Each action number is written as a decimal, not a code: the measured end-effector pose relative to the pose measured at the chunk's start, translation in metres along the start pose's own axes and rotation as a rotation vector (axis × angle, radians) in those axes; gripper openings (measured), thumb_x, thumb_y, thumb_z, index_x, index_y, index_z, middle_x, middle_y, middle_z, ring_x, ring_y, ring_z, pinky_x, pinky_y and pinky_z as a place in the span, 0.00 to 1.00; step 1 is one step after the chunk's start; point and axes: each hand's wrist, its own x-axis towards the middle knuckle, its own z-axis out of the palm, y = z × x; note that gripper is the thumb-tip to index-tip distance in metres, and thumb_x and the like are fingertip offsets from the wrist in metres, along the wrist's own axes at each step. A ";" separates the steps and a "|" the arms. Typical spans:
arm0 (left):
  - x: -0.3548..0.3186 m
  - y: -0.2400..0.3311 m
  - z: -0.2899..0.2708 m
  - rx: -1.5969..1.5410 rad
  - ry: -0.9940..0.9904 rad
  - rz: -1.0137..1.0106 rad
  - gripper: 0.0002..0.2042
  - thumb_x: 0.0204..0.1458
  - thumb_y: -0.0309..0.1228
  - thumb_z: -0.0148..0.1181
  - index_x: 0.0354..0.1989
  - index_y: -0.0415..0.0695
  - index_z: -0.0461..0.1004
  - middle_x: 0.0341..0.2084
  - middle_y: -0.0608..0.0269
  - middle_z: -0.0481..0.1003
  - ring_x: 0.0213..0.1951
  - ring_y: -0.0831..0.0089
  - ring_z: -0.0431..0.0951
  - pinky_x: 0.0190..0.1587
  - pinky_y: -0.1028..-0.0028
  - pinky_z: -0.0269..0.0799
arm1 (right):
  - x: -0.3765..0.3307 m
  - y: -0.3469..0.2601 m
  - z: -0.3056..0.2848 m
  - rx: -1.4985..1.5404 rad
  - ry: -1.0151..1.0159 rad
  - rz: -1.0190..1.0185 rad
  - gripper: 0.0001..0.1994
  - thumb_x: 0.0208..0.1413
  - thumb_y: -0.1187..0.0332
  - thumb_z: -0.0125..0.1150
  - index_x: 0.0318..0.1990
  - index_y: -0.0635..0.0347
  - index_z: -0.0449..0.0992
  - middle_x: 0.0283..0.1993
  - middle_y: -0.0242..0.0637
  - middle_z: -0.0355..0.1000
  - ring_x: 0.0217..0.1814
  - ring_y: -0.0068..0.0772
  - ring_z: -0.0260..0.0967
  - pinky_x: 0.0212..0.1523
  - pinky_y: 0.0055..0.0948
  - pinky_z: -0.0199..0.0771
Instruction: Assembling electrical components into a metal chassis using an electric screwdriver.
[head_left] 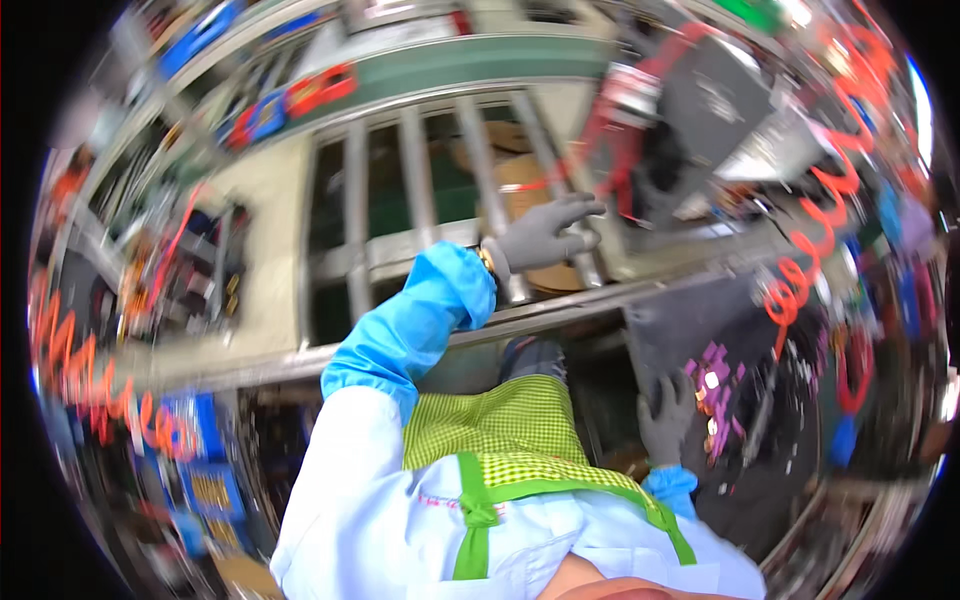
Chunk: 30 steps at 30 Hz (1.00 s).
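My left hand [545, 238], in a grey glove with a blue sleeve cover [425, 315], reaches over the metal bars [475, 160] spanning the gap in the workbench. Its fingers are stretched toward the right and nothing shows in them. Lower on the right, my right hand [664, 425], also grey-gloved, has its fingers apart. It is beside a black surface [690, 310] scattered with small purple pieces [716, 395]. A dark grey box-like thing [712, 100] stands on the bench beyond my left hand, blurred, with red strips around it.
Coiled orange air hoses hang at the right [800, 260] and the left [110, 405]. Cluttered parts [195, 260] lie on the bench's left part. Red and blue bins [320, 90] stand at the back. Brown cardboard [530, 190] shows below the bars. Blue boxes [212, 490] are at lower left.
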 end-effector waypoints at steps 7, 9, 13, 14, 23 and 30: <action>-0.278 -0.089 -0.152 1.221 1.371 -0.488 0.33 0.45 0.36 0.62 0.62 0.45 0.60 0.58 0.40 0.59 0.62 0.46 0.56 0.64 0.54 0.52 | -0.013 -0.013 0.005 0.326 0.092 -0.102 0.18 0.47 0.70 0.63 0.47 0.64 0.73 0.57 0.53 0.63 0.59 0.56 0.61 0.58 0.46 0.63; -0.336 -0.079 -0.188 1.329 1.641 -0.632 0.30 0.47 0.38 0.62 0.59 0.43 0.63 0.56 0.42 0.64 0.59 0.46 0.61 0.61 0.58 0.57 | -0.003 -0.040 0.014 0.402 0.053 -0.175 0.17 0.47 0.70 0.63 0.46 0.64 0.73 0.57 0.52 0.63 0.58 0.55 0.62 0.58 0.44 0.64; -0.415 -0.095 -0.236 0.845 1.538 -1.089 0.30 0.41 0.43 0.64 0.55 0.48 0.67 0.48 0.43 0.72 0.50 0.47 0.72 0.54 0.60 0.66 | 0.042 -0.094 0.033 0.574 0.020 -0.388 0.15 0.48 0.73 0.61 0.45 0.63 0.73 0.55 0.51 0.65 0.57 0.52 0.64 0.55 0.41 0.66; -0.419 -0.103 -0.239 0.849 1.529 -1.069 0.29 0.41 0.43 0.64 0.54 0.47 0.67 0.46 0.43 0.73 0.50 0.47 0.72 0.53 0.60 0.67 | 0.053 -0.108 0.037 0.584 0.016 -0.396 0.15 0.48 0.73 0.61 0.45 0.63 0.73 0.55 0.51 0.65 0.57 0.52 0.64 0.55 0.41 0.66; -0.368 -0.089 -0.197 0.662 1.462 -0.671 0.26 0.42 0.39 0.65 0.51 0.44 0.68 0.43 0.43 0.75 0.47 0.47 0.74 0.49 0.61 0.69 | 0.069 -0.194 0.041 0.916 -0.373 -0.563 0.14 0.48 0.76 0.60 0.45 0.65 0.74 0.55 0.48 0.65 0.53 0.46 0.68 0.49 0.34 0.71; -0.303 -0.089 -0.116 0.705 1.198 -0.791 0.27 0.45 0.40 0.63 0.54 0.43 0.66 0.42 0.45 0.74 0.43 0.48 0.75 0.47 0.58 0.70 | 0.114 -0.255 0.061 0.857 -0.274 -0.915 0.17 0.47 0.70 0.63 0.47 0.60 0.73 0.54 0.49 0.65 0.54 0.49 0.67 0.51 0.39 0.70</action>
